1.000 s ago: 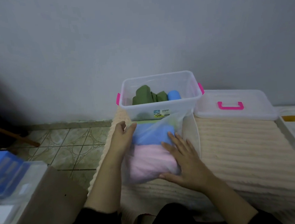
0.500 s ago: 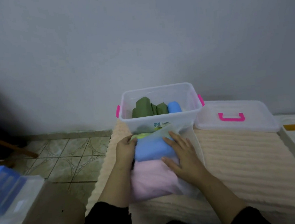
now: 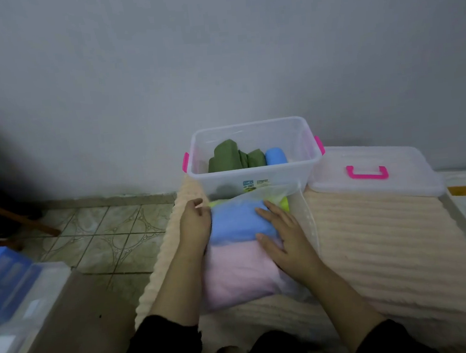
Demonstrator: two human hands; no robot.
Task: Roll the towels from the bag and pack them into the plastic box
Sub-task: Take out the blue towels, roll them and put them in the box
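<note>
Towels in the bag: right hand lies flat on them, left hand cups their side

You've got one label in sight, a small sticker on the front wall of the plastic box. Its print is too blurred to read.

Clear bag of folded towels lies before plastic box.
</note>
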